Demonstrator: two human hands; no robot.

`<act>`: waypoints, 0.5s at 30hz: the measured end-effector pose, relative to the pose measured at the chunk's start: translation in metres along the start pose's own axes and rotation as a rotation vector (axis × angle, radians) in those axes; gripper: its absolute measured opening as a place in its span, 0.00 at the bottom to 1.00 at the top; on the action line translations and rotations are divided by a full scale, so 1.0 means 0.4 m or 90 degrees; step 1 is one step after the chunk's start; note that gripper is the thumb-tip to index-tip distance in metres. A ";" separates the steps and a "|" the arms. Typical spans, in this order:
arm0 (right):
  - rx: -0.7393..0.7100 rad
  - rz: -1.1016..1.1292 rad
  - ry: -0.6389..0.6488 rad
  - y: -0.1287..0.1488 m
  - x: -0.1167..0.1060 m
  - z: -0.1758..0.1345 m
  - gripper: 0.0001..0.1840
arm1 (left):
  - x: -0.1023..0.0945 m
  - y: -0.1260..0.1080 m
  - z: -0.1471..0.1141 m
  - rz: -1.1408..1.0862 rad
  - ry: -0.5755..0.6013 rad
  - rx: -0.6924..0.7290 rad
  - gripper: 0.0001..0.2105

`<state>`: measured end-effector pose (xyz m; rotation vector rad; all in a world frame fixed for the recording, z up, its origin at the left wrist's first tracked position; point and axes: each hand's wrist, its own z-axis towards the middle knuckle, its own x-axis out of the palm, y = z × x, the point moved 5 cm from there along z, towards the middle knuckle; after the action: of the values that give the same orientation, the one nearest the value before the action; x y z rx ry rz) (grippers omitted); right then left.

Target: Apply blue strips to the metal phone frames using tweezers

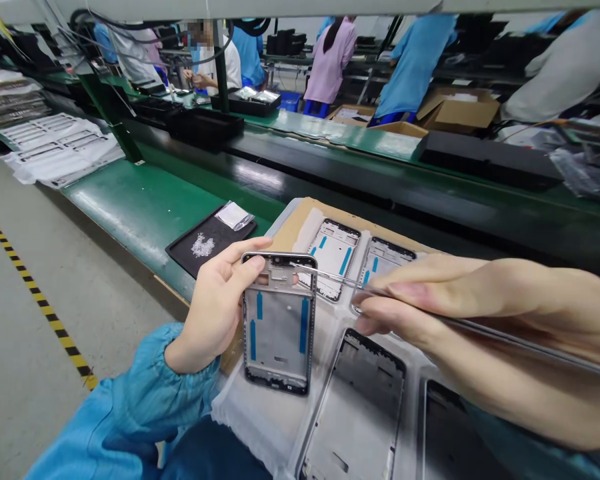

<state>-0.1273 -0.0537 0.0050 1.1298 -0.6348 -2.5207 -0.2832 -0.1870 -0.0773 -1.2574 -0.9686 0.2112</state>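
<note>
My left hand [221, 300] is closed on the upper left corner of a phone frame [280, 333], holding it upright and facing me. Blue strips run down both sides of the frame's grey inner plate. In my right hand [460, 300] is a pair of tweezers [353, 283], pinched between thumb and fingers. Their tips reach the top part of the frame, near its cut-outs; whether they hold a small part cannot be made out. Behind and below lies a white tray [325, 353] with several more phone frames [363, 400] in its pockets.
A black tray [183, 250] with small clear pieces [203, 245] and a small bag [235, 216] lies on the green bench [130, 200]. Cardboard [300, 220] sits under the white tray. Stacked sheets of frames [63, 143] stand at left. Several people work across the line.
</note>
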 end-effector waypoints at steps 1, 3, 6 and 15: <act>-0.024 0.022 -0.007 0.002 0.009 0.002 0.07 | 0.001 0.000 -0.002 0.005 0.003 0.009 0.12; -0.054 0.062 -0.020 0.004 0.030 0.003 0.05 | 0.000 -0.001 -0.006 0.025 0.005 0.025 0.13; -0.056 0.101 -0.013 -0.001 0.062 0.002 0.02 | -0.002 0.002 -0.010 0.058 0.008 0.033 0.12; -0.105 0.102 0.029 0.014 0.084 0.011 0.07 | 0.007 0.017 -0.013 0.086 0.047 0.049 0.08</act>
<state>-0.1520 -0.0723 -0.0106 1.0307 -0.4757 -2.3566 -0.2755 -0.1865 -0.0816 -1.2530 -0.8060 0.3029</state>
